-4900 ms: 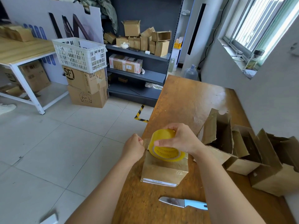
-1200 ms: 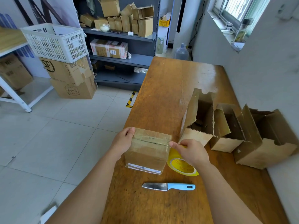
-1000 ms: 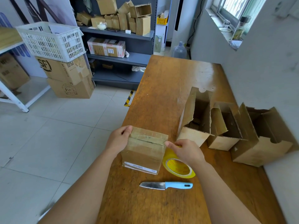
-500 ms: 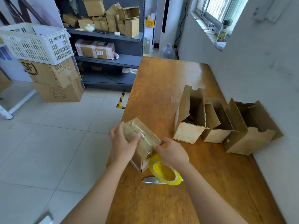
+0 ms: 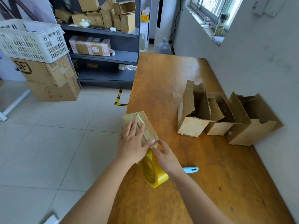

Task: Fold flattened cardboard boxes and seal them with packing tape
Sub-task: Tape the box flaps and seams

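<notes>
A small closed cardboard box (image 5: 146,125) with clear tape along its top seam sits turned at an angle at the wooden table's (image 5: 163,78) left edge. My left hand (image 5: 132,143) lies flat on the box top with straight fingers, thumb at the near corner. My right hand (image 5: 166,157) holds the yellow tape roll (image 5: 153,172), which stands on edge just below the box; its fingertips touch the box's near corner. A knife lies behind my right wrist, only its light-blue handle (image 5: 191,169) showing.
Three open cardboard boxes (image 5: 194,125), (image 5: 218,120), (image 5: 252,126) stand in a row against the right wall. To the left, off the table, are floor tiles, a dark shelf (image 5: 105,54) of boxes and a white basket (image 5: 30,41) on stacked cartons.
The box has been turned at an angle on the table. My left hand moved from its side onto its top. The tape roll went from lying flat to standing on edge, hiding the knife blade.
</notes>
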The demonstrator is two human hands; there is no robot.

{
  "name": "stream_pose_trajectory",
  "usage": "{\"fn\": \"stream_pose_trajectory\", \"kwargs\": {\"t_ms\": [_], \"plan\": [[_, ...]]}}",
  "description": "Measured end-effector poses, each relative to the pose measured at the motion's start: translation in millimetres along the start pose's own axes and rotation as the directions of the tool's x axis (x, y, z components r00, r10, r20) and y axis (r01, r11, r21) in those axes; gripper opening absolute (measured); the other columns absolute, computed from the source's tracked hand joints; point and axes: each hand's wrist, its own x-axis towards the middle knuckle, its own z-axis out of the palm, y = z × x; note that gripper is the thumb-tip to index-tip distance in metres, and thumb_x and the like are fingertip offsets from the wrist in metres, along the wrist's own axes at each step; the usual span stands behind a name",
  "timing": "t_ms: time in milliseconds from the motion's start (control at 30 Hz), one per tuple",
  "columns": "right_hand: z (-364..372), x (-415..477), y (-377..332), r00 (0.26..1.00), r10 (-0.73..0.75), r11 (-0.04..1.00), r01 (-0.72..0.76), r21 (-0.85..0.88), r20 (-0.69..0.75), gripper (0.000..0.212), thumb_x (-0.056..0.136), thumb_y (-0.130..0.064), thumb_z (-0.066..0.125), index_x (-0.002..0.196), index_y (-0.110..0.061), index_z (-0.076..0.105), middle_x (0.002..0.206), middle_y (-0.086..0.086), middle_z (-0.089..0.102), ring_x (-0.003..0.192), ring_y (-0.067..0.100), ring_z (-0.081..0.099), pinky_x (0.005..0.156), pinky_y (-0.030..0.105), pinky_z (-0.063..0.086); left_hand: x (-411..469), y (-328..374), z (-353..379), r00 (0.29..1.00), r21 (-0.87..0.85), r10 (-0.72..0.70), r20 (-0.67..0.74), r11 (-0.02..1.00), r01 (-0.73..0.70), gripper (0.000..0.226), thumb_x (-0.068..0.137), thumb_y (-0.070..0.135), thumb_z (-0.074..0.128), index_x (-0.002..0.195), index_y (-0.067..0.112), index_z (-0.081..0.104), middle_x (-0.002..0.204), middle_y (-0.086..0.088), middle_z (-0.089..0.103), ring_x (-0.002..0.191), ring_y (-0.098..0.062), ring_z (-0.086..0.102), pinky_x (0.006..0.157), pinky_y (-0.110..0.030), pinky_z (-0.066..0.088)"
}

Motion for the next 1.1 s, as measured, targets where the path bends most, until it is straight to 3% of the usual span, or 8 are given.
{"fn": "stream_pose_trajectory", "kwargs": {"t_ms": [133, 300, 433, 700, 833, 933, 1000, 1100], "plan": [[5.4, -5.8, 13.1, 0.999, 0.032, 0.990, -0.033, 0.135, 0.012, 0.076, 0.091, -0.043, 0.061, 0.152, -0.029, 0.019, 0.142, -0.001, 0.044, 0.126, 0.021, 0.049, 0.102, 0.038, 0.045, 12.4, -10.6, -5.6, 0.994, 0.059, 0.054, 0.099, 0.996, -0.060, 0.083, 0.086, 0.076, 0.023, 0.154, 0.035, -0.003, 0.161, 0.006, -0.018, 0.146, -0.013, -0.022, 0.118, -0.051, 0.002], [23.4, -11.0, 24.2, 0.992, 0.089, 0.995, -0.084, 0.060, -0.091, 0.056, 0.089, -0.057, 0.058, 0.125, -0.016, 0.051, 0.116, -0.001, 0.060, 0.103, 0.015, 0.058, 0.074, 0.025, 0.048, 18.8, -18.3, -7.9, 0.988, 0.080, 0.108, 0.112, 0.990, -0.117, 0.087, 0.083, 0.079, 0.025, 0.154, 0.036, -0.003, 0.161, 0.007, -0.018, 0.146, -0.011, -0.022, 0.118, -0.052, -0.001], [27.7, -8.1, 25.2, 0.987, 0.146, 0.988, -0.144, 0.049, -0.059, 0.045, 0.093, -0.056, 0.052, 0.114, -0.016, 0.052, 0.109, -0.001, 0.057, 0.091, 0.010, 0.053, 0.058, 0.016, 0.036, 20.3, -20.3, -9.0, 0.985, 0.086, 0.131, 0.116, 0.986, -0.141, 0.096, 0.077, 0.082, 0.031, 0.153, 0.035, -0.005, 0.160, 0.007, -0.019, 0.146, -0.012, -0.022, 0.118, -0.054, 0.000], [31.9, -9.2, 29.0, 0.988, 0.152, 0.982, -0.155, 0.108, 0.036, 0.026, 0.102, -0.041, 0.039, 0.120, -0.023, 0.045, 0.110, -0.001, 0.054, 0.097, 0.014, 0.052, 0.079, 0.029, 0.041, 19.9, -21.6, 0.4, 0.988, 0.088, 0.156, 0.002, 0.984, -0.156, 0.100, 0.078, 0.071, 0.056, 0.154, 0.036, 0.001, 0.162, 0.005, -0.011, 0.148, -0.015, -0.015, 0.119, -0.049, 0.004], [33.0, -10.2, 31.3, 0.982, 0.159, 0.978, -0.171, 0.118, 0.101, 0.042, 0.097, -0.034, 0.052, 0.135, -0.023, 0.038, 0.121, -0.002, 0.051, 0.110, 0.020, 0.051, 0.089, 0.034, 0.045, 11.3, -18.2, -0.4, 0.980, 0.157, 0.163, -0.111, 0.977, -0.145, 0.097, 0.073, 0.072, 0.060, 0.153, 0.036, 0.018, 0.162, -0.004, 0.005, 0.149, -0.025, 0.000, 0.119, -0.050, 0.010], [33.0, -10.4, 36.0, 0.985, 0.154, 0.973, -0.165, 0.159, 0.081, 0.045, 0.094, -0.034, 0.059, 0.135, -0.023, 0.042, 0.120, -0.003, 0.055, 0.110, 0.020, 0.055, 0.096, 0.040, 0.049, -7.2, -17.4, 6.1, 0.893, 0.076, 0.212, -0.397, 0.977, -0.198, 0.079, 0.064, 0.059, 0.078, 0.132, 0.026, 0.056, 0.131, -0.013, 0.047, 0.120, -0.031, 0.042, 0.096, -0.047, 0.044], [31.8, -7.8, 39.8, 0.986, 0.149, 0.969, -0.160, 0.189, 0.075, 0.046, 0.092, -0.033, 0.062, 0.133, -0.022, 0.046, 0.118, -0.002, 0.058, 0.109, 0.021, 0.058, 0.097, 0.044, 0.051, -23.0, -17.6, 19.4, 0.806, -0.036, 0.186, -0.561, 0.968, -0.248, 0.051, 0.070, 0.036, 0.083, 0.115, 0.023, 0.062, 0.109, -0.008, 0.050, 0.098, -0.025, 0.051, 0.074, -0.035, 0.051], [27.9, -5.0, 40.5, 0.986, 0.146, 0.967, -0.161, 0.200, 0.086, 0.047, 0.089, -0.029, 0.066, 0.132, -0.019, 0.050, 0.118, -0.001, 0.060, 0.109, 0.021, 0.059, 0.097, 0.042, 0.051, -49.0, -8.6, 29.5, 0.872, -0.299, -0.004, -0.489, 0.940, -0.163, 0.030, 0.087, 0.026, 0.067, 0.112, 0.025, 0.050, 0.098, 0.002, 0.051, 0.082, -0.020, 0.062, 0.056, -0.015, 0.042]]}}
